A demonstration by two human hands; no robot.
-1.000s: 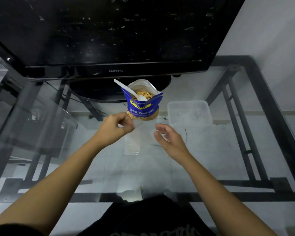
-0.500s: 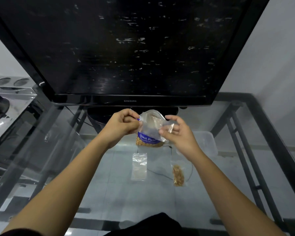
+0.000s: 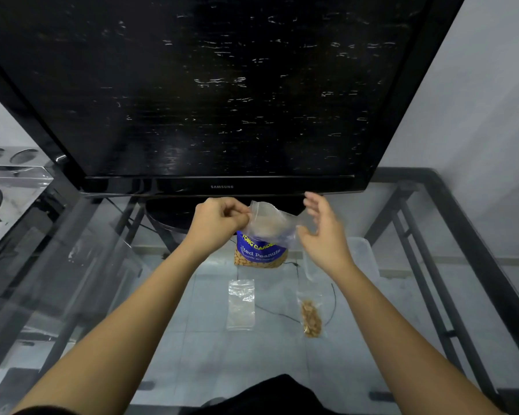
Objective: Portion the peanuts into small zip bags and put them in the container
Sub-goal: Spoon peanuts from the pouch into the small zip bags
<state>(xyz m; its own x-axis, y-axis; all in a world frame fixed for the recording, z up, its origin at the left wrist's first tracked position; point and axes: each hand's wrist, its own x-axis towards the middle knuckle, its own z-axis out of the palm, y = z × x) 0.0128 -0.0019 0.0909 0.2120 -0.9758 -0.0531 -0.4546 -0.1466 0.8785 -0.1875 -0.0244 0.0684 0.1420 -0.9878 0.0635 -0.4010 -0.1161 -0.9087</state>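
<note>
My left hand (image 3: 219,220) pinches the top left corner of a small clear zip bag (image 3: 270,221) and holds it up in front of the blue peanut bag (image 3: 261,254), which stands on the glass table. My right hand (image 3: 322,235) is beside the bag's right edge with its fingers spread, gripping nothing. An empty zip bag (image 3: 241,304) lies flat on the glass nearer to me. To its right lies a zip bag with peanuts in it (image 3: 310,316). The clear plastic container (image 3: 364,259) is partly hidden behind my right wrist.
A large black TV (image 3: 222,94) stands at the back of the glass table (image 3: 168,339), its base just behind the peanut bag. The table's black metal frame (image 3: 462,235) runs along the right side. A clear box (image 3: 15,181) is at far left.
Both hands lifted the small zip bag up in front of the peanut bag. My right hand has since let go of the bag's edge and spread open; my left hand still pinches it.
</note>
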